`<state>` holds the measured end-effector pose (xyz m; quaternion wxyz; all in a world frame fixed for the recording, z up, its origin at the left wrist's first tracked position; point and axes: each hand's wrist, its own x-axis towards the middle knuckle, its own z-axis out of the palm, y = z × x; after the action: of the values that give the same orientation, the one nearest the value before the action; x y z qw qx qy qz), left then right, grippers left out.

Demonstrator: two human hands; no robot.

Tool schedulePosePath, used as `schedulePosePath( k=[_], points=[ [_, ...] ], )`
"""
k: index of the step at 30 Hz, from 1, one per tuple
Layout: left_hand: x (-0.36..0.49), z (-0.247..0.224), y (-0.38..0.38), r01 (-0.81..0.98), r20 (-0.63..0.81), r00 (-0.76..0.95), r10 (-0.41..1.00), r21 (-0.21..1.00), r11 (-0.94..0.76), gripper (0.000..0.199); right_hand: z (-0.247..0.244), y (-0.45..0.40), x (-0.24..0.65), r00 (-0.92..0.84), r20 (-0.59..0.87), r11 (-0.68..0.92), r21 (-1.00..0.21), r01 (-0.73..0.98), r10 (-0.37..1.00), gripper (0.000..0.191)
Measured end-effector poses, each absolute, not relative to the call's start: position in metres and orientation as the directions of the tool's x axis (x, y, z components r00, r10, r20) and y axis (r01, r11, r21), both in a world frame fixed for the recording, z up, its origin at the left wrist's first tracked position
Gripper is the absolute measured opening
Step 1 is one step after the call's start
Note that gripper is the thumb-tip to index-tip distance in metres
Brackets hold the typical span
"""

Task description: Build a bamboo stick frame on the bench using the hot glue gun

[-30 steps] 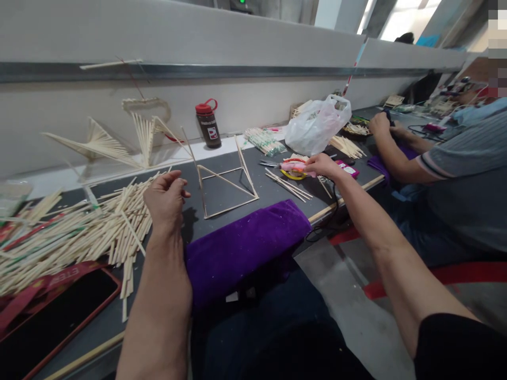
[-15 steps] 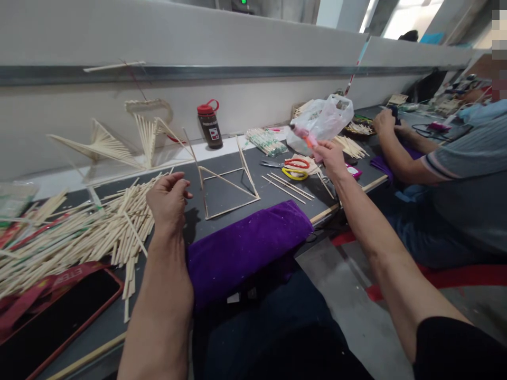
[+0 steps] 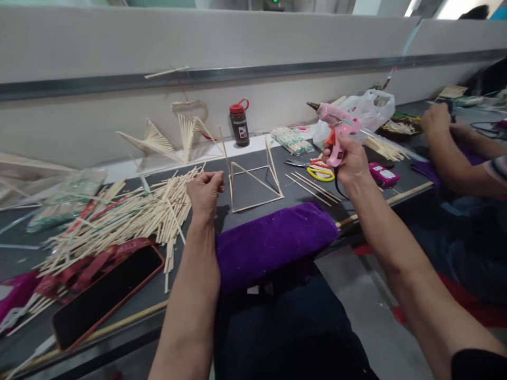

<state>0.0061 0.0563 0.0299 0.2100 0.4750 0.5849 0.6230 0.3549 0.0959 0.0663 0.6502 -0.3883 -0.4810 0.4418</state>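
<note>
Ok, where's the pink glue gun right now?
The pink glue gun is right of centre in the head view, held up in the right hand, with the white plastic bag behind it and scissors lower in frame.

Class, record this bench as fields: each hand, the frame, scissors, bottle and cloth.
Right hand: grips a pink glue gun
Left hand: curled; whether it holds anything is unclear
Stick frame: on the dark table, between the hands
Scissors: red and yellow handles, beside loose sticks
Bottle: red lid, farther back than the frame
Purple cloth: at the table's near edge
</note>
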Motion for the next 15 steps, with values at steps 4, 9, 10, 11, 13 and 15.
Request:
schedulePosePath(
  k=[4, 9, 10, 11, 13, 15],
  points=[
    [0.007, 0.031, 0.053, 0.237, 0.311, -0.46, 0.832, 0.946, -0.222, 0.034, 0.069, 0.088, 0.333, 0.054, 0.245, 0.25, -0.918, -0.307, 0.968, 0.039],
    [0.009, 0.031, 0.053, 0.193, 0.292, -0.465, 0.836, 0.955, -0.226, 0.039, 0.067, 0.081, 0.316, -0.018, 0.284, 0.271, -0.93, -0.248, 0.959, 0.04],
    [0.009, 0.03, 0.053, 0.185, 0.289, -0.473, 0.832, 0.956, -0.227, 0.041, 0.066, 0.08, 0.314, -0.021, 0.29, 0.278, -0.934, -0.225, 0.957, 0.041],
    [0.008, 0.03, 0.054, 0.178, 0.284, -0.48, 0.83, 0.958, -0.225, 0.042, 0.065, 0.079, 0.313, -0.021, 0.293, 0.283, -0.939, -0.196, 0.956, 0.042],
    [0.006, 0.028, 0.056, 0.169, 0.274, -0.496, 0.824, 0.961, -0.218, 0.045, 0.063, 0.078, 0.312, -0.015, 0.291, 0.286, -0.947, -0.143, 0.957, 0.043],
    [0.005, 0.028, 0.056, 0.164, 0.272, -0.509, 0.817, 0.962, -0.218, 0.045, 0.061, 0.078, 0.312, -0.007, 0.297, 0.294, -0.948, -0.125, 0.955, 0.041]
  ],
)
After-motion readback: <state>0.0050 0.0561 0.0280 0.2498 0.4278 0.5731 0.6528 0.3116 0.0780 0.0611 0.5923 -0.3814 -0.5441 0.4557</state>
